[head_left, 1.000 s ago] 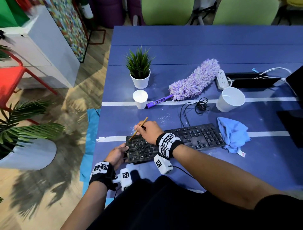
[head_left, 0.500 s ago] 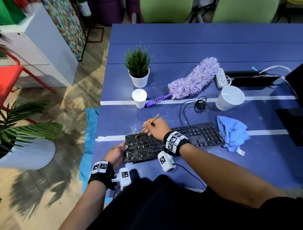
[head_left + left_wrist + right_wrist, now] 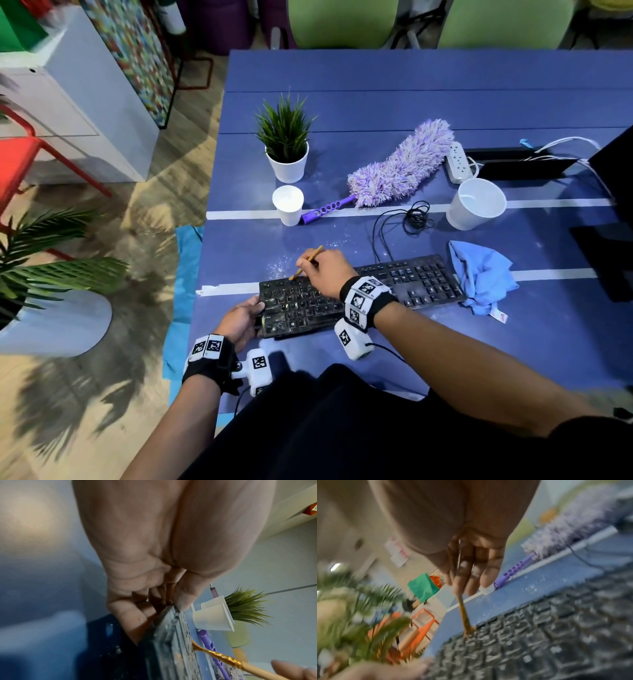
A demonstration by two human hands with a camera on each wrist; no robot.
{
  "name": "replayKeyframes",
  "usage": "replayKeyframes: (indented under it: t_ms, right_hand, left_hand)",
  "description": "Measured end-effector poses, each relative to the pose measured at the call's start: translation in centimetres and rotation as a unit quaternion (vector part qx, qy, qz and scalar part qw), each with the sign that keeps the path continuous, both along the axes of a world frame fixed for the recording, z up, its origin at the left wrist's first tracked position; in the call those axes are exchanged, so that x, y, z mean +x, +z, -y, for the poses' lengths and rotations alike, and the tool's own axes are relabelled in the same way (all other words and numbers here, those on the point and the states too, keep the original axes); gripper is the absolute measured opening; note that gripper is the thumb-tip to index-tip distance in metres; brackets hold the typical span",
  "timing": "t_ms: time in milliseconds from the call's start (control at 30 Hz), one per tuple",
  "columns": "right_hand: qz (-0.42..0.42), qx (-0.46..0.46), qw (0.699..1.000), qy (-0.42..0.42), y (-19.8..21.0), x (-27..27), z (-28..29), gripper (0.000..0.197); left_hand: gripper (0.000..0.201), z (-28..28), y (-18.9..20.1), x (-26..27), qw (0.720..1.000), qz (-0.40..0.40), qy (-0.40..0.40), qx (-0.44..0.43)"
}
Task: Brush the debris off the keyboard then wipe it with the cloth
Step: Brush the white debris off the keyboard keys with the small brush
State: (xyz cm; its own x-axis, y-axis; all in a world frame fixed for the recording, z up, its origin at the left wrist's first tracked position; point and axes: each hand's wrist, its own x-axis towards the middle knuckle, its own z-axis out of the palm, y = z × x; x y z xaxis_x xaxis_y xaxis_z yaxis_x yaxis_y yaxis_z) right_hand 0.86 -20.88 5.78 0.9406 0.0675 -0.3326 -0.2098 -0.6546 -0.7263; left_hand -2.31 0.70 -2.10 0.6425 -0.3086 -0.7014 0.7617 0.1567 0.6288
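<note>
A black keyboard (image 3: 421,281) dusted with white specks lies on the blue table (image 3: 376,102). My left hand (image 3: 241,320) grips its left end (image 3: 164,635), thumb on top and fingers underneath. My right hand (image 3: 325,270) pinches a thin wooden brush (image 3: 306,262), whose tip (image 3: 467,631) touches the keys at the keyboard's far left edge. In the left wrist view the brush (image 3: 223,655) has a gold ferrule. A crumpled blue cloth (image 3: 483,274) lies at the keyboard's right end, untouched.
Behind the keyboard: white debris (image 3: 284,263) on the table, a small paper cup (image 3: 288,205), a potted plant (image 3: 287,150), a purple duster (image 3: 394,168), a coiled cable (image 3: 416,216), a large white cup (image 3: 476,204), a power strip (image 3: 457,161). Dark monitor (image 3: 616,192) at right.
My right hand slid the brush rightward along the keyboard's far edge and tilted it, flicking white specks onto the table. The left hand kept its hold on the keyboard.
</note>
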Motion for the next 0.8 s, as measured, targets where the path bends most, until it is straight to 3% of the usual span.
replayKeyframes:
  t_ms: [200,333,467,667,800]
  right_hand:
    - [0.018,-0.041,0.999,-0.03,-0.2,0.2,1.0,0.029]
    - [-0.013,0.018,0.999,-0.039,0.1,0.0,1.7,0.025]
    - [0.006,-0.035,0.999,-0.035,-0.3,-0.3,2.0,0.032]
    - [0.011,-0.034,0.999,-0.042,-0.5,-0.2,2.2,0.029]
    - [-0.028,0.013,0.999,-0.034,0.1,-0.5,2.6,0.027]
  left_hand:
    - [0.035,-0.1,-0.7,-0.1,1.0,-0.002,0.005,-0.002]
    - [0.035,-0.4,-1.2,0.0,1.0,-0.003,0.009,-0.002]
    - [0.036,-0.4,-1.6,0.1,1.0,0.002,0.001,0.007]
    - [0.035,-0.5,-2.0,0.0,1.0,0.003,0.001,0.009]
    - [0.035,-0.6,-1.9,0.1,1.0,0.002,0.001,0.018]
